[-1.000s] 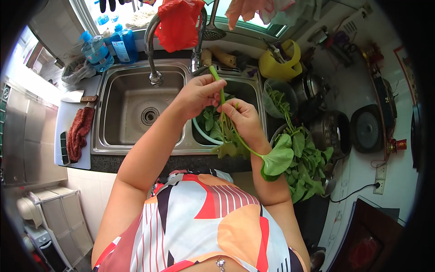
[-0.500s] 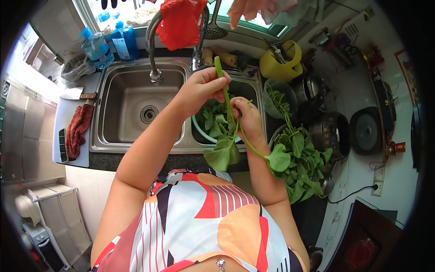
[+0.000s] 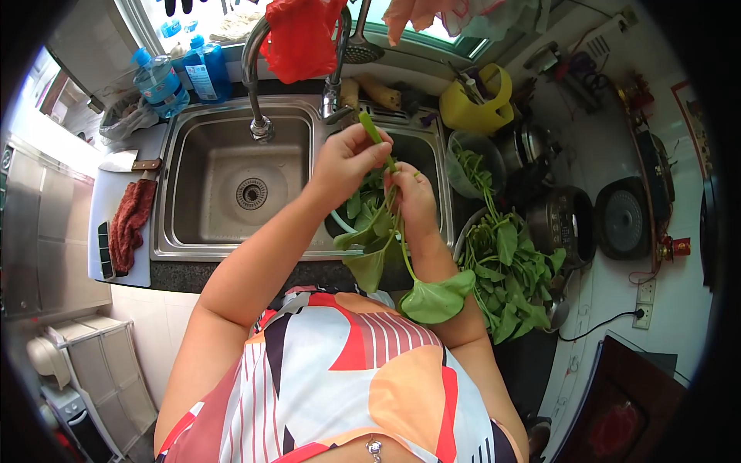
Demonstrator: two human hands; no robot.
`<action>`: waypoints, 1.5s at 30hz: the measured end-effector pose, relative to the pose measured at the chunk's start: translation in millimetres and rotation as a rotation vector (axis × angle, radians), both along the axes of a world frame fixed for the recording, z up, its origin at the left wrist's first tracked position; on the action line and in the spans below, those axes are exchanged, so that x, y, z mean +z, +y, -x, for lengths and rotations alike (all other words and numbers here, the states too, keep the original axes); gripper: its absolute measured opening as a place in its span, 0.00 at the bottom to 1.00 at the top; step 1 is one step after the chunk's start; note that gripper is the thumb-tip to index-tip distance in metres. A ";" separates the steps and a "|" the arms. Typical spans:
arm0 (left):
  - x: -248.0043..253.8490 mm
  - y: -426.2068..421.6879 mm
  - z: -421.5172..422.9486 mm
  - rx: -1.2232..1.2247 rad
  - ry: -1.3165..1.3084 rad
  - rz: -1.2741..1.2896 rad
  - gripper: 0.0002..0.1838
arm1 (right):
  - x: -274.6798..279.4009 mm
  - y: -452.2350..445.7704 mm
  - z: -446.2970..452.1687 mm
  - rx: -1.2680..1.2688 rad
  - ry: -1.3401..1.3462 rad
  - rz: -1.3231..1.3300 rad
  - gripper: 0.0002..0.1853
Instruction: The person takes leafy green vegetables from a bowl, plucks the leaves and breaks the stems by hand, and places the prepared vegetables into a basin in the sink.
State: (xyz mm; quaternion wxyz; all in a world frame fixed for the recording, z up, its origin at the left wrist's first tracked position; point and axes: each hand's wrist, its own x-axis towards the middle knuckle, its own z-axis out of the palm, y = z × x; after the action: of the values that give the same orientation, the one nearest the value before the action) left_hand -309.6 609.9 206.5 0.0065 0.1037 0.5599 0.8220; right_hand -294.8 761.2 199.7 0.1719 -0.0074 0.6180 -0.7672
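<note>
Over the right sink basin, my left hand [image 3: 349, 163] is closed on the thick upper end of a leafy green stem [image 3: 370, 128]. My right hand [image 3: 414, 194] pinches the same stem slightly lower. Broad leaves [image 3: 437, 298] hang from it below my hands, in front of my clothing. Beneath them, a pale-rimmed bowl [image 3: 342, 221] with picked leaves [image 3: 356, 202] sits in the basin, partly hidden by my hands. To the right of my right forearm lies a big heap of leafy greens [image 3: 509, 270]. Behind the heap, a clear bowl [image 3: 457, 179] holds green stalks [image 3: 472, 168].
The left basin [image 3: 224, 218] lies under the faucet [image 3: 261, 127], with a red bag [image 3: 303, 38] hanging above. At left, a knife [image 3: 131, 163] and a brown cloth [image 3: 130, 224] rest on a white board [image 3: 140, 266]. A yellow basket [image 3: 494, 116] stands behind the bowls.
My right hand has moved slightly up the stem, closer to my left hand. The lowest broad leaf has swung left and down, and the stem's top tilts more to the left.
</note>
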 end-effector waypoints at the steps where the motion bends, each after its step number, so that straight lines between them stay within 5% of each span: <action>1: 0.9 3.6 -3.6 0.050 0.073 0.016 0.07 | -5.2 -1.4 3.7 -0.076 -0.045 0.062 0.08; 6: 29.0 12.1 -8.6 0.183 0.353 0.011 0.04 | -57.8 36.1 25.2 -0.368 -0.203 0.388 0.09; 8: 29.4 7.7 4.7 0.145 0.201 0.106 0.04 | -47.8 46.2 23.5 -0.485 -0.167 0.333 0.08; 10: 17.2 14.6 23.7 0.053 -0.146 -0.212 0.06 | -39.3 64.9 23.9 -0.551 -0.113 0.374 0.08; 12: 2.6 23.4 34.8 -0.047 -0.429 -0.196 0.06 | -32.6 80.8 22.5 -0.584 -0.091 0.439 0.11; 18: -32.0 102.7 78.3 -0.257 -0.648 -0.063 0.07 | -19.5 102.0 -13.3 -0.923 -0.179 0.514 0.14; 21: -36.1 161.7 116.3 -0.319 -0.597 0.028 0.10 | -29.0 124.0 -24.4 -0.980 -0.109 0.553 0.14; 24: -13.7 205.8 137.3 -0.325 -0.423 0.426 0.18 | -32.6 140.8 -21.5 -0.998 0.043 0.593 0.13; 27: -38.5 227.7 136.5 0.055 0.381 0.816 0.18 | -20.6 153.5 -12.4 -1.063 0.115 0.571 0.12; 30: 2.9 197.9 68.7 -0.264 0.356 0.606 0.08 | -12.9 158.4 -1.5 -1.133 0.204 0.531 0.12; 32: 11.8 171.5 26.2 -0.551 0.311 0.888 0.10 | -11.6 154.3 4.2 -1.104 0.329 0.485 0.13; 36: -27.4 149.4 2.3 -0.623 -0.021 0.686 0.10 | -9.7 124.0 17.8 -0.996 0.470 0.290 0.14; 39: -33.7 132.6 -3.1 -0.481 0.019 0.657 0.09 | 3.6 100.2 19.3 -0.959 0.370 0.329 0.15; 44: -40.9 102.6 3.7 -0.117 -0.269 0.289 0.07 | 0.4 117.6 29.1 -0.982 0.254 0.502 0.14; 45: -43.0 98.0 4.8 -0.023 -0.111 0.345 0.06 | 1.6 119.9 29.6 -0.959 0.284 0.505 0.14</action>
State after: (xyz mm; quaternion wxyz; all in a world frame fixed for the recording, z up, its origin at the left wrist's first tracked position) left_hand -314.5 707.8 163.5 0.0644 0.0621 0.6901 0.7182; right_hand -324.4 881.1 201.3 -0.2885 0.1304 0.3663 -0.8750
